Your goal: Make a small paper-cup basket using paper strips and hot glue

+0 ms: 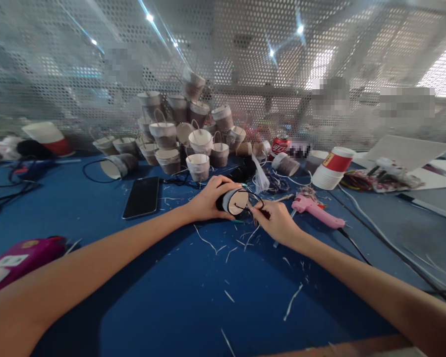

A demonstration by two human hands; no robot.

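My left hand (210, 199) is wrapped round a small paper cup (239, 202) with a dark, grey-banded outside. The cup lies on its side, its pale open mouth towards my right hand. A thin black cord (259, 195) loops out from the cup's rim. Close by that mouth, my right hand (278, 221) is closed in a pinch on the black cord; its fingertips partly hide the grip. White thread scraps (228, 253) lie below both hands on the blue table (163, 297).
Behind my hands stand several stacked small cups with handles (163, 134). A phone (141, 197) lies to the left, a pink glue gun (315, 210) to the right. Further right are stacked paper cups (333, 168) and a cable (379, 230). A purple object (29, 253) sits beside my left forearm.
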